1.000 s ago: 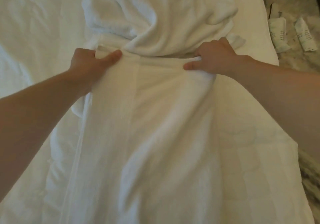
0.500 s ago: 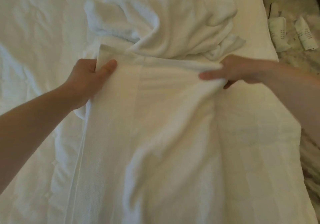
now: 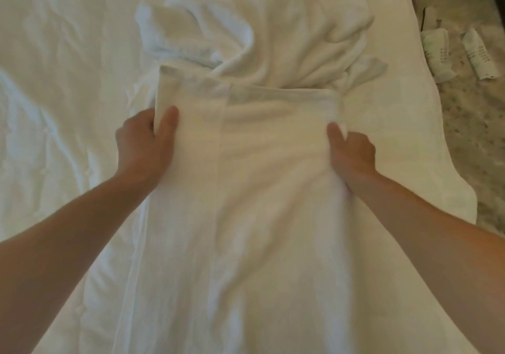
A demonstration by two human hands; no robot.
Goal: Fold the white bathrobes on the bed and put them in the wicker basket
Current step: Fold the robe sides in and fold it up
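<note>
White bed (image 3: 68, 80) fills nearly the whole view, its sheet rumpled out toward nine o'clock. Over at two to three o'clock the mattress edge gives way to a mottled stone floor (image 3: 470, 140), and two pale rolled packets (image 3: 437, 50) lie there side by side; their print is too small to read.

The bathrobe (image 3: 259, 195) lies flat and long down the middle of the bed, running from its straight top edge toward six o'clock, where it is cut off by the frame. At twelve o'clock a crumpled heap (image 3: 273, 25) of white towelling touches that top edge. Whether it is the same robe or a second one, I cannot tell.

Both forearms reach in from the bottom corners. The left hand (image 3: 144, 143) grips the robe's nine o'clock edge, thumb flat on top and fingers tucked under the cloth out of sight. The right hand (image 3: 352, 154) grips the three o'clock edge, thumb on top pointing to twelve, fingers curled down with their tips buried in the fabric.
</note>
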